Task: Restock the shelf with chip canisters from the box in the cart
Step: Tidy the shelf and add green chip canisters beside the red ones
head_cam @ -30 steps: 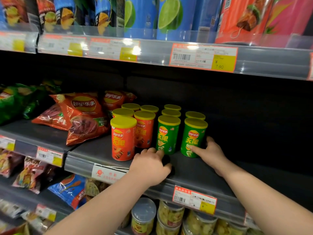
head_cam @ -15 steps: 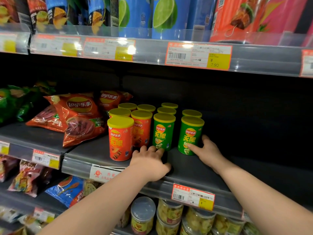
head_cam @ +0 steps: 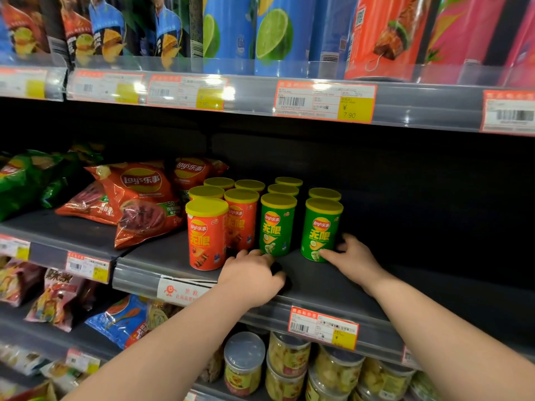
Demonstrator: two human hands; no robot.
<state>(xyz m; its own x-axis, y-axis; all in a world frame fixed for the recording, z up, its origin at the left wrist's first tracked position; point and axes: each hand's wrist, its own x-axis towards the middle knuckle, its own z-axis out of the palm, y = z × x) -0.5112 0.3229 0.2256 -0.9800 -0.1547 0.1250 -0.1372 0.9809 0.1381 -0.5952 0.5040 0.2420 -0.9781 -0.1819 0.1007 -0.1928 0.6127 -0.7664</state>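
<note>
Orange and green yellow-lidded chip canisters stand in rows on the middle shelf (head_cam: 333, 285). My right hand (head_cam: 354, 260) grips the base of the rightmost front green canister (head_cam: 321, 230), thumb in front and fingers behind it. My left hand (head_cam: 252, 274) rests on the shelf with its fingers curled, knuckles at the foot of the other front green canister (head_cam: 276, 225) and next to the front orange canister (head_cam: 206, 235). It holds nothing that I can see. The box and cart are out of view.
Orange chip bags (head_cam: 139, 198) lie left of the canisters, with green bags (head_cam: 26, 180) further left. The shelf right of the canisters is bare and dark. Tall tubes (head_cam: 278, 33) stand on the shelf above, and clear-lidded tubs (head_cam: 244, 363) below.
Both hands stay at the bases of the same two green canisters. Only the view has shifted slightly.
</note>
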